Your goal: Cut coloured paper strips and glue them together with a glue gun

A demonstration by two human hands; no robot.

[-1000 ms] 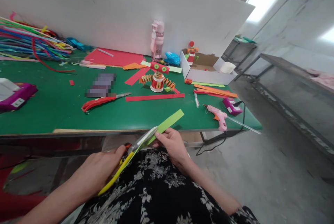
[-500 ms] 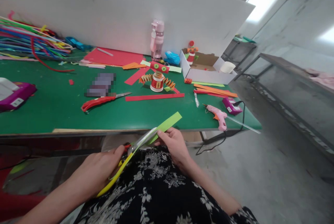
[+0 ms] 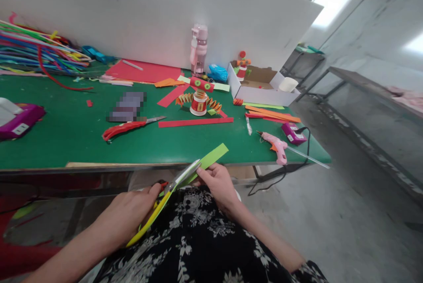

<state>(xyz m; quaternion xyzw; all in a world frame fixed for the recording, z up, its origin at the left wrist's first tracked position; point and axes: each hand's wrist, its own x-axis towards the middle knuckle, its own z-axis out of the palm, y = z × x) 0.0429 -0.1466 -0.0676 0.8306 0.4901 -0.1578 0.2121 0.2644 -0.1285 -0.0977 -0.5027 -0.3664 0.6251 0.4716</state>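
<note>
My left hand (image 3: 130,210) is closed on scissors (image 3: 150,223) with a yellow handle and a bit of red near the pivot. Their blades point away to the right and lie along a light green paper strip (image 3: 214,154). Pinched between thumb and fingers, the strip is held by my right hand (image 3: 220,186) just beside the blade tips, over my lap at the table's front edge. A narrow green sliver runs along the blades. Part of the scissor grip is hidden under my left hand.
On the green table (image 3: 82,146) stand a paper-cup figure (image 3: 199,103), red-handled scissors (image 3: 124,130), a pink glue gun (image 3: 276,145) with a cord, and a white box (image 3: 264,94). Red strips (image 3: 194,122), a pink bottle (image 3: 199,49) and pipe cleaners (image 3: 39,49) lie or stand around.
The yellow handle has shifted slightly up and right, and the scissors look a little more closed. The green strip's far end has dipped slightly down and left.
</note>
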